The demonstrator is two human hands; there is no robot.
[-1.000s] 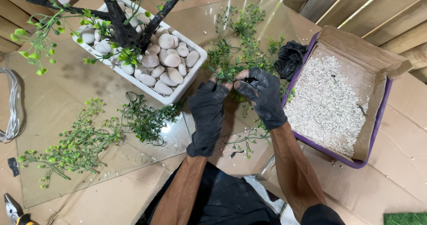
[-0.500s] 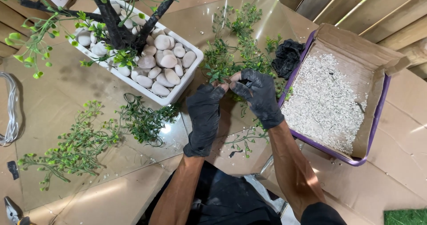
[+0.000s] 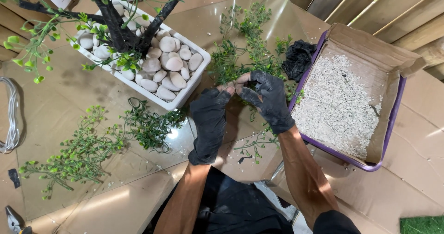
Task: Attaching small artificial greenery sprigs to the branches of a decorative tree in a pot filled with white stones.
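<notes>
Head-camera view looked down on a glass-topped table [image 3: 60, 104] where both hands, in black fingerless gloves, met over a bunch of green artificial leafy sprigs [image 3: 252, 49]. The left hand [image 3: 210, 118] had its fingers drawn together, bare fingertips [image 3: 227, 89] pinching a thin green stem of that bunch. The right hand [image 3: 268, 97] curled its fingers around the same sprigs from the other side, its fingertips touching those of the left hand. The bunch lay on the glass between a white rectangular planter filled with smooth white pebbles [image 3: 159, 67] and a purple-edged cardboard tray of pale fine gravel [image 3: 342, 109]. Dark branching trunks of a small artificial tree [image 3: 118, 25] rose from the planter. A crumpled black glove-like cloth [image 3: 298, 58] lay just beside the tray. More loose green sprigs [image 3: 92, 146] lay on the glass to the left of the hands, well apart from them. A coil of pale wire [image 3: 9, 118] sat at the far left edge.
</notes>
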